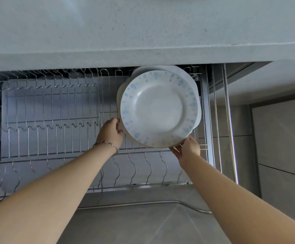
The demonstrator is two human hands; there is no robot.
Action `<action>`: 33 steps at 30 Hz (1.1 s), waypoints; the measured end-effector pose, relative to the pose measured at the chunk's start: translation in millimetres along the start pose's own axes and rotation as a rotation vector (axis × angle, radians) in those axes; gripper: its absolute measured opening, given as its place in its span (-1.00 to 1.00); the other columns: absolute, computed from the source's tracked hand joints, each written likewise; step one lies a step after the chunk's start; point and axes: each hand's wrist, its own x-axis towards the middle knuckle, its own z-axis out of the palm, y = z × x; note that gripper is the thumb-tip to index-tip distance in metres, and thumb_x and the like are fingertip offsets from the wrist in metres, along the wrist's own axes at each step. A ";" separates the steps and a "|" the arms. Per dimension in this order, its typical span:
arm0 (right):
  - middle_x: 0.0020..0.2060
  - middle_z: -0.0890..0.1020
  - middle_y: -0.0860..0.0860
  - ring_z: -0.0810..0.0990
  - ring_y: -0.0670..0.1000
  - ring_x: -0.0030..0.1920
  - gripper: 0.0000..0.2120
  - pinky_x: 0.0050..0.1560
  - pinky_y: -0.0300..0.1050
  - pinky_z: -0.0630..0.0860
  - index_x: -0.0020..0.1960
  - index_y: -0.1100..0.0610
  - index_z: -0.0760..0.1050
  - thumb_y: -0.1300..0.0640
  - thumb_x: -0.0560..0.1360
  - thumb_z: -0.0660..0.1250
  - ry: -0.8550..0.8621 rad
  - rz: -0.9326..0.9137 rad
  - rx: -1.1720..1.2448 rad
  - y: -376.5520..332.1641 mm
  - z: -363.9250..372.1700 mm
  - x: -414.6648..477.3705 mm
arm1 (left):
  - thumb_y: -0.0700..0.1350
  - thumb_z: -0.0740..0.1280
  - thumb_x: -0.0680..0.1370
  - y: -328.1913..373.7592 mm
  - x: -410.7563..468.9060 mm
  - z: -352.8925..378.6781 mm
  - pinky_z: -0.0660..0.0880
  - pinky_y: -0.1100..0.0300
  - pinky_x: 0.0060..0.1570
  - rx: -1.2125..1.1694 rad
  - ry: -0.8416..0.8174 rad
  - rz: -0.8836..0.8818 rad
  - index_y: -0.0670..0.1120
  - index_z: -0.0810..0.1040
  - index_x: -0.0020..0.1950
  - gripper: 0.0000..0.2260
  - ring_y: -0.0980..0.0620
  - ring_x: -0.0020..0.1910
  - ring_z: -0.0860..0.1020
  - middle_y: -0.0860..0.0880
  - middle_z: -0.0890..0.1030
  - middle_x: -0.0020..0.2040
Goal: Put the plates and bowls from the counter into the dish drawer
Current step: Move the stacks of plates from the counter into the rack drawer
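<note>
Holding: a stack of plates (159, 108) over the right end of the pulled-out dish drawer (55, 120), centre-right of the frame; top plate is white with a blue speckled rim, at least two plain ones show behind it.
Left hand (110, 132): fingers curled onto the stack's left edge, thumb side toward the rim; bracelet (106, 144) on the wrist.
Right hand (189, 148): fingers tucked under the stack's lower right edge, gripping it; fingertips hidden beneath the plates.
Step in hand (judgement): lowering the stack into the right section of the wire rack.
How to do it well (judgement): keep the stack level so the top plate cannot slide; bring it down between the wire uprights, not onto them; free the fingers underneath only once the weight rests on the rack.
Risk (judgement): the stack's far edge sits close under the counter lip and may knock it.
Surface: counter (143, 32), pale speckled stone, fills the top of the frame; no dishes on the part in view.
Drawer: steel wire rack, slots at left and centre bare.
Room: grey floor tiles (143, 222) at the bottom, pale cabinet fronts (280, 138) at right.
</note>
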 end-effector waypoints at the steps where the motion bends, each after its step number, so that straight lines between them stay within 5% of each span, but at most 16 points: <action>1: -0.31 0.49 0.07 0.53 0.07 -0.24 -0.70 -0.33 -0.10 0.64 -0.16 0.14 0.47 0.31 0.57 0.00 -0.017 -0.023 0.001 0.0 -2.0 -0.2 | -0.25 0.18 0.53 3.3 -0.5 1.8 0.43 0.12 0.14 -0.042 0.021 -0.045 -0.19 0.48 0.21 -0.73 -0.16 0.16 0.53 -0.16 0.56 0.20; 6: -0.25 0.52 0.07 0.56 0.06 -0.17 -0.66 -0.35 -0.18 0.64 -0.24 0.13 0.46 0.25 0.60 0.00 0.005 -0.108 -0.044 -1.7 -8.2 1.6 | -0.19 0.17 0.51 19.6 -3.4 10.9 0.44 -0.06 0.21 -0.044 0.098 -0.164 -0.18 0.55 0.08 -0.77 -0.25 0.13 0.50 -0.23 0.54 0.16; 10: -0.23 0.54 0.06 0.57 0.09 -0.07 -0.74 -0.32 -0.19 0.65 -0.07 0.16 0.48 0.24 0.61 0.02 0.003 -0.146 -0.070 -6.7 -16.9 7.5 | -0.25 0.13 0.56 30.4 -7.7 16.2 0.37 0.00 0.25 -0.038 0.101 -0.135 -0.22 0.48 0.23 -0.72 -0.23 0.28 0.38 -0.24 0.40 0.27; 14: -0.06 0.61 0.12 0.61 0.09 -0.04 -0.74 -0.21 -0.14 0.64 0.15 0.18 0.51 0.23 0.60 0.09 -0.024 -0.101 -0.038 -4.9 -19.8 5.6 | -0.32 0.07 0.55 47.7 -15.3 19.2 0.41 0.10 0.12 -0.179 0.156 -0.112 -0.30 0.45 0.19 -0.72 -0.27 0.17 0.45 -0.28 0.37 0.24; 18: -0.05 0.62 0.15 0.63 0.10 -0.08 -0.70 -0.26 -0.20 0.65 0.31 0.14 0.43 0.24 0.59 0.16 -0.043 -0.080 -0.017 -5.7 -22.7 -0.1 | -0.23 0.12 0.58 58.6 -15.1 16.3 0.44 0.13 0.05 -0.243 0.168 -0.172 -0.27 0.46 0.21 -0.74 -0.27 0.04 0.54 -0.28 0.36 0.25; 23: -0.19 0.62 0.13 0.65 0.02 -0.43 -0.76 -0.47 -0.31 0.59 0.23 0.12 0.44 0.24 0.60 0.16 -0.037 -0.084 -0.090 -11.1 -25.5 -1.3 | -0.25 0.15 0.57 60.6 -2.7 13.4 0.39 0.24 0.06 -0.295 0.182 -0.141 -0.12 0.49 0.30 -0.68 -0.18 0.06 0.54 -0.22 0.37 0.24; 25: -0.24 0.61 0.08 0.63 0.02 -0.42 -0.78 -0.48 -0.32 0.58 0.21 0.09 0.44 0.23 0.60 0.15 -0.035 -0.079 -0.090 -11.5 -25.7 -0.9 | -0.25 0.15 0.57 61.5 3.6 15.4 0.42 0.19 0.05 -0.289 0.181 -0.114 -0.09 0.47 0.32 -0.66 -0.18 0.07 0.53 -0.24 0.43 0.22; 28: -0.17 0.62 0.08 0.61 0.06 -0.28 -0.76 -0.34 -0.24 0.61 0.22 0.09 0.45 0.23 0.59 0.14 0.053 -0.137 -0.241 -8.7 -24.7 -0.8 | -0.25 0.16 0.55 58.8 8.7 18.4 0.46 0.13 0.04 -0.286 0.183 -0.095 -0.07 0.49 0.30 -0.65 -0.19 0.08 0.54 -0.25 0.52 0.13; 30: 0.05 0.55 0.10 0.53 0.08 -0.18 -0.66 -0.20 -0.15 0.51 0.31 0.08 0.42 0.24 0.57 0.10 0.205 -0.301 -0.456 -7.8 -22.5 -3.7 | -0.26 0.18 0.54 57.2 8.8 18.4 0.46 0.13 0.05 -0.310 0.193 -0.082 -0.07 0.50 0.29 -0.66 -0.17 0.04 0.54 -0.24 0.55 0.11; 33: 0.22 0.37 0.13 0.44 0.11 -0.13 -0.69 -0.05 -0.11 0.39 0.27 0.17 0.40 0.16 0.58 0.07 0.171 -0.418 -0.554 -11.4 -12.3 -15.1 | -0.27 0.19 0.54 56.0 10.2 17.3 0.46 0.11 0.10 -0.388 0.207 -0.076 -0.05 0.51 0.29 -0.65 -0.14 0.05 0.53 -0.22 0.56 0.13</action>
